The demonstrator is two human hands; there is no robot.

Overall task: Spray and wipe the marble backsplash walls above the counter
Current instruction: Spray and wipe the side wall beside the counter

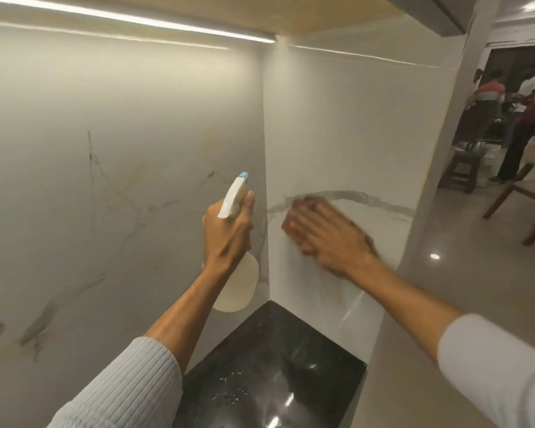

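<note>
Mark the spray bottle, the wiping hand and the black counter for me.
spray bottle [233, 196]: head view, white trigger head.
right hand [328, 236]: head view, back of hand.
black counter [275, 350]: head view, bare glossy top.

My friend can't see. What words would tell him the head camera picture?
A person's right hand presses flat on the side marble wall, while the left hand grips a white spray bottle above a black counter.

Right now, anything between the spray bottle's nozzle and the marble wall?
Nothing visible. The left hand holds the spray bottle in open air before the back wall; the right hand presses flat on the side wall, off to the right.
</note>
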